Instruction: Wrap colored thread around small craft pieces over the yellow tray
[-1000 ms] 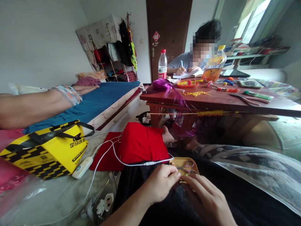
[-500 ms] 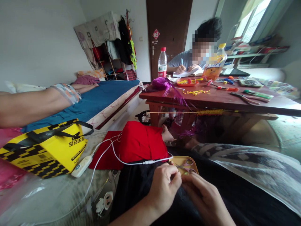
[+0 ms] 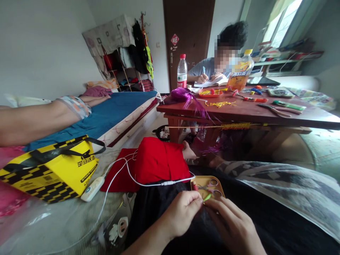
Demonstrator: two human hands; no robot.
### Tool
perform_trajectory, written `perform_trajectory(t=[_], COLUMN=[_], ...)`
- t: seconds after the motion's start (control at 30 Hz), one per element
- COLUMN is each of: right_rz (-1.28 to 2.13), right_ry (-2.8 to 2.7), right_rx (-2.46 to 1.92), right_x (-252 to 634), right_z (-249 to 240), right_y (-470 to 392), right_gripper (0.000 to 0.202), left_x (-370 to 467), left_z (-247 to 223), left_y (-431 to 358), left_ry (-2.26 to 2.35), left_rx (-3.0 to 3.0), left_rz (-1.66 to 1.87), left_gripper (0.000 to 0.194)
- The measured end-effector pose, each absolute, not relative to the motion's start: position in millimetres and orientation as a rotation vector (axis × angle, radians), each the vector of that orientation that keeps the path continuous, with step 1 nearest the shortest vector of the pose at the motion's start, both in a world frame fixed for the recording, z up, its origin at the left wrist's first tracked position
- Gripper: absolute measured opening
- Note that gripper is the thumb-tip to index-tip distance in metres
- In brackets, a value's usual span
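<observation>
One camera, worn on the person's head, looks from the near side of the table [image 3: 247, 113], facing forward across it and tilted down. It sits higher than the tabletop, which shows at a shallow slant with part of the space beneath it. Closest to the camera, on the near side of the table, are the person's left hand [image 3: 184, 212] and right hand [image 3: 231, 219], seen from above and behind. The table stands farther off; across it is another person [image 3: 199, 66], and deeper still the door [image 3: 190, 32]. The wide view reaches the bed [image 3: 127, 101] left of the table and the window [image 3: 285, 24] beyond it to the right.
</observation>
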State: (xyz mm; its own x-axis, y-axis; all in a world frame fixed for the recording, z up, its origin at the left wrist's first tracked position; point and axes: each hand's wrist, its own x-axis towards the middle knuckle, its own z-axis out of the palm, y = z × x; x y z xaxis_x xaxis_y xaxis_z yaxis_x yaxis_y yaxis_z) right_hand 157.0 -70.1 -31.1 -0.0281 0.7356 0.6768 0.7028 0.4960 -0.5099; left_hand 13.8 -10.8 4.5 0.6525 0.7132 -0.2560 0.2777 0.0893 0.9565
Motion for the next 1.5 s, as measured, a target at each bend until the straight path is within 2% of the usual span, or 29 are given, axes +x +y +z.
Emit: perform_trajectory(t=[0.2,0.37,0.43,0.53,0.67,0.77,0.83,0.93,1.07,1.37,1.5], right_rz=[-0.145,-0.138,0.085,0.593,1.318,1.642,1.559,1.212,0.931,0.796,0.824], right_ry=[-1.986,-2.04,-1.904,-1.632,-1.224,-1.016,-1.068,-1.315,-1.533,-1.498,-1.453], right_rx=[-1.07,-1.049,-1.136,-1.269,-1.243,-1.197,-1.227,-1.303,-1.338,-1.356,-1.358], right_x=[170.3,174.0,168.1,158.8,156.6,159.8,160.9,160.3,158.9,156.9,153.5], right_z=[-24.8,-28.7,-27.7,-21.5,-11.3,-8.1,-8.1,-9.4,-12.5,-25.7,-28.9], right_y=[-70.2,-68.8,-67.4,-66.3,-65.8,-64.8,-64.1,-63.7,-64.1,-66.3,-64.1], right_gripper=[0.023,0.025,0.019,0.011,0.023,0.025,0.023,0.019,0.014,0.013,0.016], left_x=[21.6,22.7,22.6,20.1,13.7,11.6,12.1,13.6,16.1,22.1,24.8], left_z=[-0.2,-1.0,0.9,4.1,2.6,0.1,1.0,6.0,10.1,-2.0,0.6], left_y=[-7.7,-7.8,-10.1,-13.5,-12.6,-9.4,-8.4,-9.0,-9.0,-1.8,-5.7], left_ry=[0.799,0.748,0.788,0.889,0.731,0.636,0.742,0.858,0.91,0.881,0.963], left_rx=[1.008,0.966,1.131,1.676,2.437,2.571,2.378,2.0,1.862,1.476,1.634], left_rz=[0.36,0.328,0.401,0.562,0.731,0.693,0.605,0.469,0.456,0.533,0.644], left_gripper=[0.023,0.024,0.025,0.028,0.024,0.023,0.027,0.034,0.033,0.025,0.023])
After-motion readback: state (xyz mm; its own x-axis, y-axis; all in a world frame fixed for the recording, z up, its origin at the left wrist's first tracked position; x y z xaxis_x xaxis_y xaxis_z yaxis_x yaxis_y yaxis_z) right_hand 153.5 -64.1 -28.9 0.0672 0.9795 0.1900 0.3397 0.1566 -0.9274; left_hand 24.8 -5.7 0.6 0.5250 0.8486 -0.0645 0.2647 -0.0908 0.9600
